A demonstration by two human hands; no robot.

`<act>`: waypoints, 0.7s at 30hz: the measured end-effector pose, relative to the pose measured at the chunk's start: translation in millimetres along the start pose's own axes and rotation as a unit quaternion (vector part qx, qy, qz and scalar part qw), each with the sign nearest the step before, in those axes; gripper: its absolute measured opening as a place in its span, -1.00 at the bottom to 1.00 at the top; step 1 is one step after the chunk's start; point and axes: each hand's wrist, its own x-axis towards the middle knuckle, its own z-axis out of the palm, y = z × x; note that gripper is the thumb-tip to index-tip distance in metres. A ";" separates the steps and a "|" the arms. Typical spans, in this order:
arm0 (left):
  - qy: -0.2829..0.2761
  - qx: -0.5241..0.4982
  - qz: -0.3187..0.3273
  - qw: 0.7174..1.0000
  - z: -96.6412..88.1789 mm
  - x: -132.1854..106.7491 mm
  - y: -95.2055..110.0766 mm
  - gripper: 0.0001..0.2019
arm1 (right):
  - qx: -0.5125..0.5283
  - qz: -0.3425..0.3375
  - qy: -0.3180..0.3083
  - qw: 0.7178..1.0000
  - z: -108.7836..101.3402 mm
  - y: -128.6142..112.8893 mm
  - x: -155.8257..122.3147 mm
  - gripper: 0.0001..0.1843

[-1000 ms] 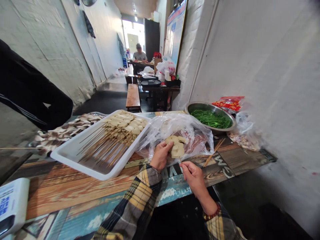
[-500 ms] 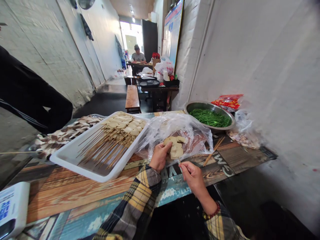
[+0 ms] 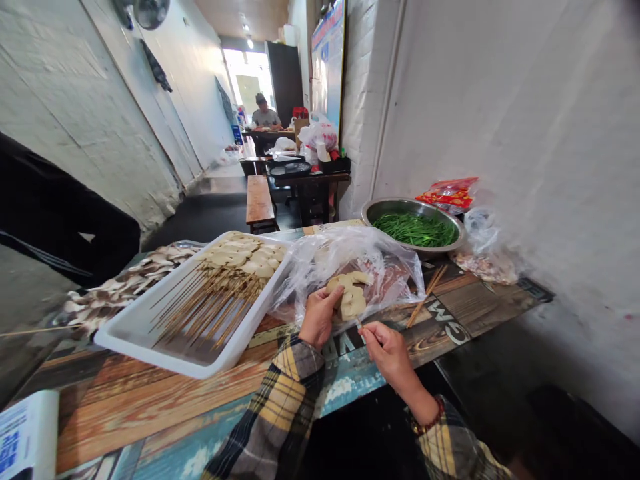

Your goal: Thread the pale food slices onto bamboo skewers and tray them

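Observation:
Pale, flat food slices (image 3: 353,303) are pinched by my left hand (image 3: 320,315), thumb on top, above a clear plastic bag (image 3: 400,263). My right hand (image 3: 387,350) is closed on a thin wooden skewer (image 3: 359,324), whose tip end is hidden in the slices. To the left, a white tray (image 3: 123,333) holds rows of similar slices on skewers (image 3: 207,307). Several loose skewers (image 3: 427,297) lie on the table right of the bag.
A metal bowl of green chives (image 3: 415,230) stands at the back right, beside a red package (image 3: 447,193) and a filled plastic bag (image 3: 487,263). Brown-and-white mushroom-like pieces (image 3: 115,287) lie left of the tray. A person in dark trousers (image 3: 60,207) stands left; another person (image 3: 266,115) sits far back.
The view has shifted slightly, so the background sits further left. Both hands keep nearly the same hold on the slices and the skewer.

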 end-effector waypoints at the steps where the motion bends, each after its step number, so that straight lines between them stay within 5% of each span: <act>1: -0.003 0.003 0.000 1.000 0.3 -0.1 0.2 -0.58 | 0.002 0.002 0.000 1.000 0.0 -0.3 0.3 -0.69; 21: -0.008 0.034 -0.011 0.999 6.5 -0.8 -1.1 -0.60 | -0.005 -0.002 0.036 0.999 1.3 -2.7 5.7 -0.72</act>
